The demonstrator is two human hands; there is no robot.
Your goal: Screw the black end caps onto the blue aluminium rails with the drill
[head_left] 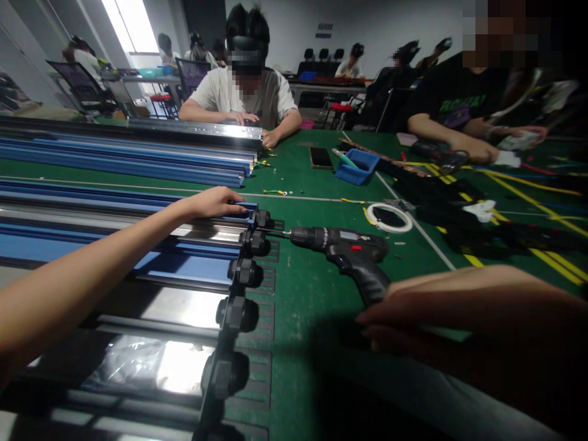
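Note:
My left hand point(214, 202) lies with fingers stretched over the end of a blue metal profile point(138, 199), close to a black cable gland point(261, 218). More black glands stand in a row along the ends of the blue and silver profiles, with slotted black plates point(260, 380) beside them. A black cordless drill point(349, 245) is on the green table, its long bit pointing left toward the glands. In front of the drill's grip, my right hand point(459, 306) has thumb and finger pinched together. What it pinches, if anything, is too dark to make out.
Across the green table point(303, 294), a person point(261, 92) handles a silver profile. At the right another person point(478, 116) works with both hands. A blue bin point(358, 166), a phone point(320, 158), a white ring-shaped roll point(389, 217) and yellow-black strips point(528, 239) lie between.

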